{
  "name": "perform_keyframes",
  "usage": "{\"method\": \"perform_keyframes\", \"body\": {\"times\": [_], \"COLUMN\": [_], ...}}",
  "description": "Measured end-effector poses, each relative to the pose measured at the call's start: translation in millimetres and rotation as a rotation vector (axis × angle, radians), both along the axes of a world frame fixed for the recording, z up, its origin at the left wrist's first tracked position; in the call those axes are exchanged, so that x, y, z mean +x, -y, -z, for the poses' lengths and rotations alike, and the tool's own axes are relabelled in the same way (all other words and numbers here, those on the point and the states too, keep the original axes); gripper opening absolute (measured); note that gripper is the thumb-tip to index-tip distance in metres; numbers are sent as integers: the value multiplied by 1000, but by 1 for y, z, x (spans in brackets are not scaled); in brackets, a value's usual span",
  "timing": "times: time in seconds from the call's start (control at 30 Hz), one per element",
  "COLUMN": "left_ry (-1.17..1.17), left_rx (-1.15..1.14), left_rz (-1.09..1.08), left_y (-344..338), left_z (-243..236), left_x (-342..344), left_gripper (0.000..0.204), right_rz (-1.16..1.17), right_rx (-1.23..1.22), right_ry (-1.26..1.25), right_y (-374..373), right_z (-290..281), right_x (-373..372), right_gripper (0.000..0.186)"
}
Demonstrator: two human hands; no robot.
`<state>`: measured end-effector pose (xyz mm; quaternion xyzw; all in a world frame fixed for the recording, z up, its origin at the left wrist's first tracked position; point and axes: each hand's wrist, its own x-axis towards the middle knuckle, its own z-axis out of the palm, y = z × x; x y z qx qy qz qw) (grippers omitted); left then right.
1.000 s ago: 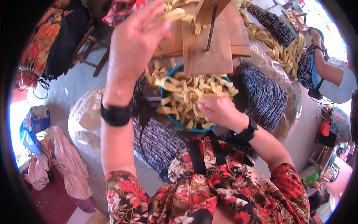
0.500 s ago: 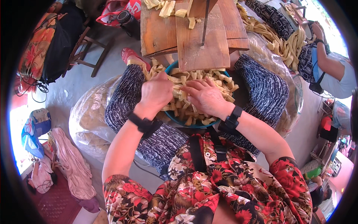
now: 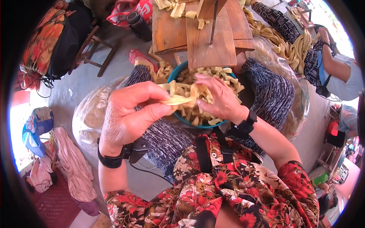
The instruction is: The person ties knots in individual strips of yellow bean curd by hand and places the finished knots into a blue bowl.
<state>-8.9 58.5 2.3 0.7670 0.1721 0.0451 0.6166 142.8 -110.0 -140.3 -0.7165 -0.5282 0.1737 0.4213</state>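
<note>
My left hand [image 3: 133, 114] is raised over my left thigh, thumb and forefinger pinching one end of a pale yellow, fibrous dried strip [image 3: 181, 100]. Its other end bends and bunches toward my right hand [image 3: 220, 98], whose thumb and fingers curve around it. Below both hands a round teal basin [image 3: 173, 75] stands between my knees, filled with short cut pieces [image 3: 228, 81] of the same yellow stuff. My hands cover part of the heap. What kind of plant the strips come from I cannot tell.
Over the basin's far rim juts a wooden board [image 3: 211, 45] on a low bench [image 3: 167, 36], with a metal blade [image 3: 214, 22] above it. Long strips [image 3: 294, 49] lie at the far right beside a co-worker [image 3: 338, 68]. A clear plastic bag [image 3: 91, 114] bulges by my left leg.
My left hand has come up and left out of the basin, drawing a strip with it. My right hand has shifted slightly right and now curls around the strip's other end.
</note>
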Motion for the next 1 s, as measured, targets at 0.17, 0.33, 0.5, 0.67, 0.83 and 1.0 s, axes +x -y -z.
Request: {"method": "perform_keyframes", "body": {"times": [0.17, 0.33, 0.5, 0.67, 0.83, 1.0], "left_ry": [247, 319, -296, 154, 88, 124], "left_rx": [-98, -151, 123, 799, 127, 399], "left_rz": [137, 62, -693, -231, 69, 20], "left_y": [14, -3, -34, 18, 39, 2], "left_z": [-26, -38, 18, 40, 29, 14], "left_x": [6, -20, -51, -4, 20, -10], "left_gripper": [7, 10, 18, 43, 32, 23], "right_rz": [-177, -186, -119, -186, -140, -174], "right_rx": [190, 245, 4, -122, -168, -283], "right_ry": [13, -10, -87, -166, -672, -773], "right_y": [-2, 10, 27, 21, 15, 35], "right_z": [-4, -10, -45, -81, -108, -119], "right_x": [-1, 7, 21, 19, 13, 27], "right_gripper": [33, 29, 16, 14, 13, 19]}}
